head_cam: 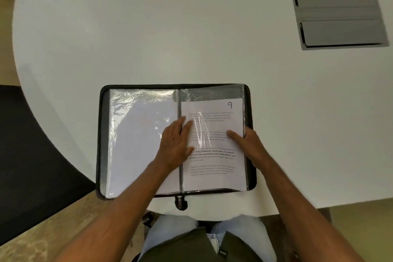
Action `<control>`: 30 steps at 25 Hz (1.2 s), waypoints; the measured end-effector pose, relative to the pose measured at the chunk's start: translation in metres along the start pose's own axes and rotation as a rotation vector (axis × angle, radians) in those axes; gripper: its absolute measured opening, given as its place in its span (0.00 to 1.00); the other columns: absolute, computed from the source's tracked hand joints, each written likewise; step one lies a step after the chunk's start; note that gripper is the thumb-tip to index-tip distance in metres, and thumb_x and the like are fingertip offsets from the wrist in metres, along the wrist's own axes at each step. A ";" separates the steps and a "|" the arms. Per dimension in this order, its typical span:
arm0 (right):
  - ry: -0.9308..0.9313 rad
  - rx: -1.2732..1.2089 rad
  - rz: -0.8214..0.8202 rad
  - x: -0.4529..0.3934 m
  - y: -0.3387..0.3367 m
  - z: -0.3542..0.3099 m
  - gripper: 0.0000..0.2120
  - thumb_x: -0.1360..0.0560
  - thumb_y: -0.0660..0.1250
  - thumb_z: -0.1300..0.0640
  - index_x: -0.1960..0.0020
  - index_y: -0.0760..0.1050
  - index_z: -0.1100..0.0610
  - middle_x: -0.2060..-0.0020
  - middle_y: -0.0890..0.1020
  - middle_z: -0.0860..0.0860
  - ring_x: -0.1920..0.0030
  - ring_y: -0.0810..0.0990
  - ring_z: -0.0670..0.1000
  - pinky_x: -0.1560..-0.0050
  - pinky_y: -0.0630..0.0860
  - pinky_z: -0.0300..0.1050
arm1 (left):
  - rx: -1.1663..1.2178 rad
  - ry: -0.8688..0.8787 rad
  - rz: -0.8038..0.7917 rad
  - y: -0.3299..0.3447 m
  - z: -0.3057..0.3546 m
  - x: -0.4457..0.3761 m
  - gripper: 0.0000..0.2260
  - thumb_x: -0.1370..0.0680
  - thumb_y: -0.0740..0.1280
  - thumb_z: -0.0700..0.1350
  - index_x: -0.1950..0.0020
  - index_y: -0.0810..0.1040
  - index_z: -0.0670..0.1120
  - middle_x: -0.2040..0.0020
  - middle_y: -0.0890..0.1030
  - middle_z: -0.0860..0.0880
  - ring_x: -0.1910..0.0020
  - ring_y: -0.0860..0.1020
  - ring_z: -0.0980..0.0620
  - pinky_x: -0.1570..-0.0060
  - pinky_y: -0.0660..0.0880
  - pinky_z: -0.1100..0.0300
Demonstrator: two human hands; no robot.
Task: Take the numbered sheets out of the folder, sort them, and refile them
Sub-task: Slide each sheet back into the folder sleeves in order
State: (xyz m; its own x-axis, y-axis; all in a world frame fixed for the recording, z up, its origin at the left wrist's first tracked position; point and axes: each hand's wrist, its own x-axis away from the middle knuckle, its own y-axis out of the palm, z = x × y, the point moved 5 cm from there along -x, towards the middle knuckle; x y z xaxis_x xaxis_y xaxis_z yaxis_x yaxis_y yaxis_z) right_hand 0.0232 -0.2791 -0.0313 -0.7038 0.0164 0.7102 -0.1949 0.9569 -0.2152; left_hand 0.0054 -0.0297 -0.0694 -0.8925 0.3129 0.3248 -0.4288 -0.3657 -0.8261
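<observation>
Folder: I see the black zip-edged folder (102,134) open on the white round table (148,38).
Sheet: white printed sheet numbered 9 (214,155) sits in the right clear sleeve.
Left hand (174,144): fingers straight, pressing the sleeve.
Right hand (246,144): fingers hidden at the edge; grip unclear.
Risk: sleeve may buckle, creasing the sheet.

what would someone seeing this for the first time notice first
The open black zip folder lies at the near edge of the white table, with a printed sheet marked 9 in its right-hand clear sleeve. The left hand lies flat across the spine, while the right hand holds the sheet's right edge. A grey recessed panel sits far right in the tabletop.
</observation>
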 end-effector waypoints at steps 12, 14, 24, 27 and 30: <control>0.031 -0.325 -0.361 0.050 0.108 -0.045 0.13 0.18 0.63 0.50 0.36 0.78 0.52 0.47 0.88 0.50 0.45 0.86 0.52 0.45 0.83 0.46 | 1.174 -0.564 -0.264 -0.049 -0.015 0.042 0.30 0.22 0.61 0.72 0.29 0.76 0.55 0.34 0.81 0.53 0.34 0.79 0.50 0.36 0.75 0.51; 0.062 -0.367 -0.409 0.049 0.134 -0.052 0.15 0.19 0.64 0.48 0.36 0.78 0.53 0.45 0.87 0.53 0.41 0.85 0.56 0.38 0.81 0.53 | 1.218 -0.604 -0.276 -0.059 -0.031 0.049 0.35 0.26 0.58 0.77 0.30 0.78 0.55 0.37 0.83 0.51 0.37 0.81 0.49 0.36 0.76 0.47; -0.015 0.153 -0.642 0.041 0.211 -0.044 0.24 0.15 0.51 0.37 0.28 0.76 0.43 0.17 0.58 0.45 0.17 0.45 0.45 0.21 0.39 0.57 | 1.206 -0.743 0.021 -0.075 -0.104 0.077 0.35 0.24 0.55 0.77 0.24 0.72 0.57 0.29 0.76 0.53 0.32 0.75 0.50 0.27 0.67 0.49; -0.052 0.316 -0.657 0.037 0.219 -0.034 0.22 0.15 0.55 0.40 0.24 0.73 0.45 0.16 0.55 0.46 0.17 0.41 0.45 0.19 0.40 0.58 | 1.008 -0.788 0.192 -0.079 -0.108 0.081 0.34 0.20 0.53 0.73 0.22 0.69 0.52 0.29 0.74 0.53 0.33 0.73 0.51 0.30 0.68 0.49; -0.154 0.426 -0.626 0.031 0.211 -0.029 0.19 0.15 0.60 0.46 0.26 0.75 0.48 0.18 0.61 0.48 0.17 0.48 0.47 0.19 0.47 0.55 | 0.650 -0.795 0.381 -0.077 -0.117 0.087 0.26 0.16 0.61 0.61 0.24 0.69 0.47 0.31 0.76 0.47 0.36 0.76 0.46 0.40 0.71 0.52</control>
State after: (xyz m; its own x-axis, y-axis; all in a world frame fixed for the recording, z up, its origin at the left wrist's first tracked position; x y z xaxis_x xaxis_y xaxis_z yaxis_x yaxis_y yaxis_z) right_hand -0.0201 -0.0682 -0.0350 -0.4566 -0.5613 0.6902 -0.8119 0.5801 -0.0653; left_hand -0.0234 0.1279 -0.0316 -0.7171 -0.4883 0.4973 0.1107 -0.7843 -0.6105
